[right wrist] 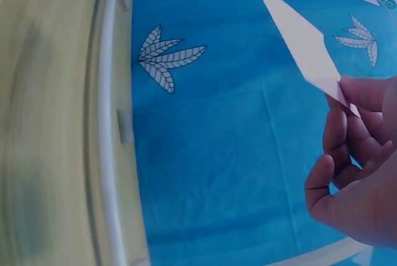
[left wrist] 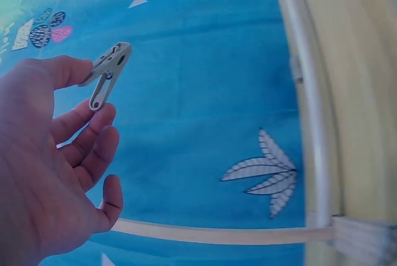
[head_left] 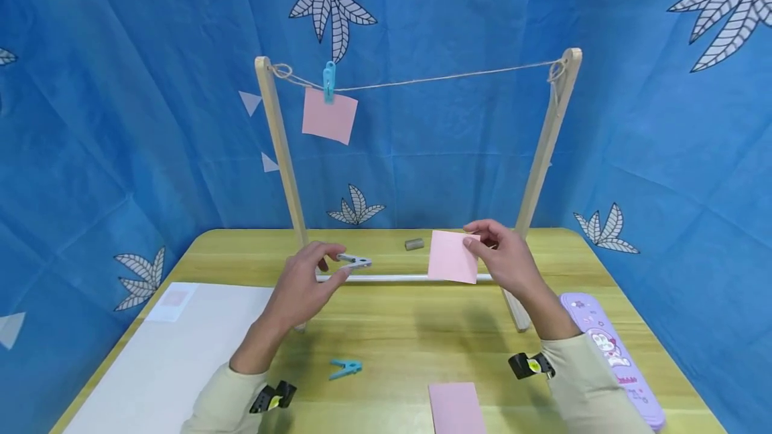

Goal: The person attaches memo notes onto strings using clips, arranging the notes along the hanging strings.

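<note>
My left hand (head_left: 305,284) pinches a pale grey clothespin (head_left: 356,261) between thumb and fingertips; the left wrist view shows the clothespin (left wrist: 110,74) pointing away from the palm. In my right hand (head_left: 505,256) a pink square of paper (head_left: 452,257) is held by its right edge, thumb in front. Both hands are above the table, in front of a wooden frame with a string (head_left: 446,78) tied between its posts. On the string's left part, a blue clothespin (head_left: 328,82) grips another pink paper (head_left: 329,116), which hangs slightly tilted.
A blue clothespin (head_left: 346,368) and a pink paper (head_left: 457,408) lie on the near table. White sheet (head_left: 181,360) covers the left side; a purple case (head_left: 612,357) lies at right. Behind the frame's white bar (head_left: 386,278) is a small grey cylinder (head_left: 414,244). Wooden posts (head_left: 547,142) rise either side.
</note>
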